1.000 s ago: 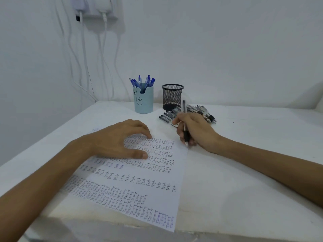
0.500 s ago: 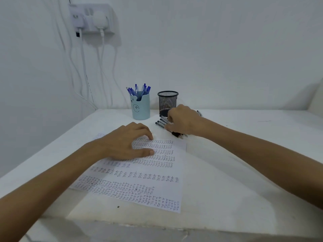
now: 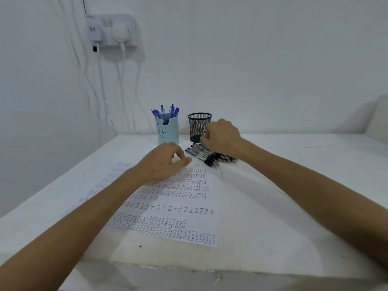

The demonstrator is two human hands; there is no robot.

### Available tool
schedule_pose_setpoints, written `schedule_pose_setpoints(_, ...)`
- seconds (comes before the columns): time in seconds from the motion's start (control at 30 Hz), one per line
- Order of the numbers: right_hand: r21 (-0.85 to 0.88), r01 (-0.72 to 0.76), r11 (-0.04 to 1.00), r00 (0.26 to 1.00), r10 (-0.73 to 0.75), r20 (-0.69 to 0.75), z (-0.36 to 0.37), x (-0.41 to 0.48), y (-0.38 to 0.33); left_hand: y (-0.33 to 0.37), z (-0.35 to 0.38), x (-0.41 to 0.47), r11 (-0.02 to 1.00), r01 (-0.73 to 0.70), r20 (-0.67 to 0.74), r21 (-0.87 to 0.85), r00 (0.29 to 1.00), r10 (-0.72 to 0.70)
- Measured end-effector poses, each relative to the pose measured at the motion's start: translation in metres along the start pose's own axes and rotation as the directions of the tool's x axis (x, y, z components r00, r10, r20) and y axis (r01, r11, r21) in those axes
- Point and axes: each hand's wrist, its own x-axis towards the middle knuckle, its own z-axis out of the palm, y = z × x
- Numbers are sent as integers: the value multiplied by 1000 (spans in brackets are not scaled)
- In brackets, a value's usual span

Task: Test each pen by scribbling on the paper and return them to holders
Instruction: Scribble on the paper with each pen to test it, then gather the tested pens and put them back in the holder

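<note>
A white paper covered with rows of scribbles lies on the white table. My left hand rests at the paper's top edge with its fingers loosely curled and holds nothing. Behind it stands a light blue holder with several blue pens. Beside that is a black mesh holder that looks empty. A pile of black pens lies in front of the mesh holder. My right hand is on the pile with fingers curled down among the pens. Whether it grips one is hidden.
A wall socket with plugs hangs at the upper left, and white cables run down from it to the table's back left corner. The table's front edge is close to me. A wall stands directly behind the holders.
My right hand had a black pen upright at the paper's edge, then moved back to the pen pile. My left hand slid up from the middle of the paper to its top edge.
</note>
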Motion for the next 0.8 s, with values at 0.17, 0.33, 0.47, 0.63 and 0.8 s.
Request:
schedule_pose_setpoints(0.17, -105, -244, 964, 955, 257, 147, -26, 13, 40, 35, 7, 31, 938, 341, -44, -58, 938, -343)
schedule_pose_setpoints(0.33, 21, -448, 894, 794, 387, 469, -31, 1, 54, 72, 13, 62, 909, 416, 65, 42, 906, -418)
schedule_pose_setpoints(0.47, 82, -480, 873, 778, 381, 500, -25, 4, 56, 96, 13, 79, 875, 484, 131, -2, 868, -479)
schedule_pose_setpoints(0.63, 26, -435, 900, 726, 334, 601, -33, 7, 56, 117, 4, 89, 811, 582, 232, 58, 782, -578)
schedule_pose_setpoints(0.8, 13, -452, 892, 678, 334, 654, -33, 14, 62, 132, -1, 92, 818, 551, 307, 165, 759, -574)
